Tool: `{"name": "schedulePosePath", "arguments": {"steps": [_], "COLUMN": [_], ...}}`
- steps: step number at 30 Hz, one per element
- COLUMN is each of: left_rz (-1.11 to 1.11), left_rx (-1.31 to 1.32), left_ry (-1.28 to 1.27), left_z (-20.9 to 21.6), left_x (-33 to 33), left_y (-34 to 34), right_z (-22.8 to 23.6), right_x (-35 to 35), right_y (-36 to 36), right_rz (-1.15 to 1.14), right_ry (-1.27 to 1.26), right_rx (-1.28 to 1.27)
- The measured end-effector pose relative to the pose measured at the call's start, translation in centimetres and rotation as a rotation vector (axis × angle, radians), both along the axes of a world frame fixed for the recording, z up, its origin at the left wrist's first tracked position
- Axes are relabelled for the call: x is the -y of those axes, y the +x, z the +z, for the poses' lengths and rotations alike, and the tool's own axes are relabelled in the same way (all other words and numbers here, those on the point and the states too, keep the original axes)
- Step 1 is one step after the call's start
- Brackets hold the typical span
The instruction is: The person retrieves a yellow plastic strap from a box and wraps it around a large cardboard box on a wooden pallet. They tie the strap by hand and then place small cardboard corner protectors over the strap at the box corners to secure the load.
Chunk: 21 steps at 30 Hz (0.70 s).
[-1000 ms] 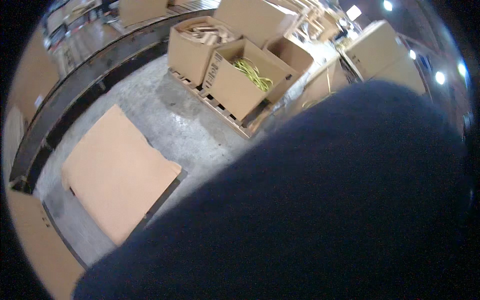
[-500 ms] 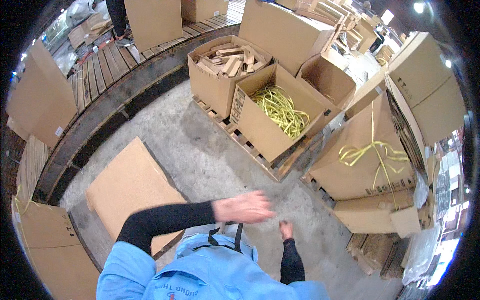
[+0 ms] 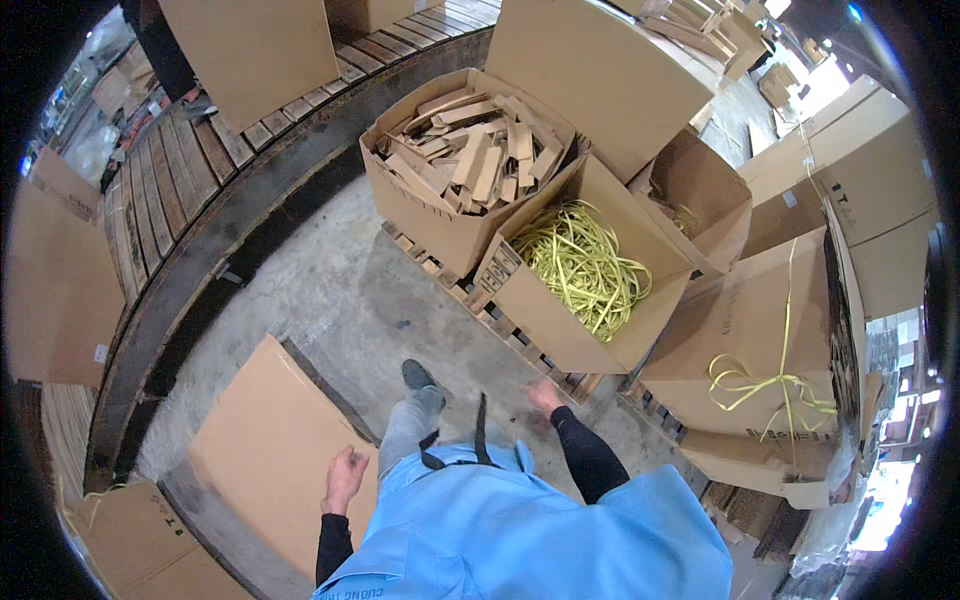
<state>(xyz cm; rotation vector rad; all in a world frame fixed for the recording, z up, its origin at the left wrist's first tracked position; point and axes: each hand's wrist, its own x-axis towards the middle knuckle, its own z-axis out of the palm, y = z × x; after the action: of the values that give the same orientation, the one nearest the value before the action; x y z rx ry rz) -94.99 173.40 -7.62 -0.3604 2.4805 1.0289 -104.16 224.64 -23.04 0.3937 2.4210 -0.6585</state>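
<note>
My left hand [image 3: 343,481] hangs low in front of me, its fingers curled in with nothing seen in them. Below it on the floor lies a flat brown cardboard sheet [image 3: 272,440]. Farther forward and to the right is my right hand [image 3: 544,397], smeared by motion, so its fingers cannot be made out; no object shows in it. Closest to that hand stands an open cardboard box [image 3: 545,310] on a wooden pallet [image 3: 520,343]. A tangle of yellow strapping [image 3: 585,268] fills it.
Behind that box, another carton [image 3: 412,195] holds cardboard scraps [image 3: 480,145]. A slatted wooden conveyor [image 3: 165,185] curves along the left, with large cardboard panels [image 3: 255,60] upright on it. At right, stacked cartons [image 3: 745,345] carry a yellow strap bow [image 3: 765,385]. My shoe [image 3: 419,374] is on the concrete floor.
My left arm has swung down from across my body to my left side. My right hand has moved forward. The view has shifted closer to the boxes, and one leg is now stepping out ahead.
</note>
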Motion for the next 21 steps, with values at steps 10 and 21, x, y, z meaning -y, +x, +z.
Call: {"name": "schedulePosePath", "arguments": {"steps": [10,21], "left_rz": [0.34,0.619], "left_rx": [-0.137,0.503], "left_ry": [0.164,0.167], "left_z": [4.5,-1.7], "left_x": [5.5,9.6], "left_y": [-23.2,-24.3], "right_z": [4.9,-0.3], "right_x": [10.7,7.3], "right_y": [-28.4,-60.4], "right_rz": [-0.148,-0.522], "right_ry": [-0.283,0.149], "right_rx": [-0.328,-0.022]}}
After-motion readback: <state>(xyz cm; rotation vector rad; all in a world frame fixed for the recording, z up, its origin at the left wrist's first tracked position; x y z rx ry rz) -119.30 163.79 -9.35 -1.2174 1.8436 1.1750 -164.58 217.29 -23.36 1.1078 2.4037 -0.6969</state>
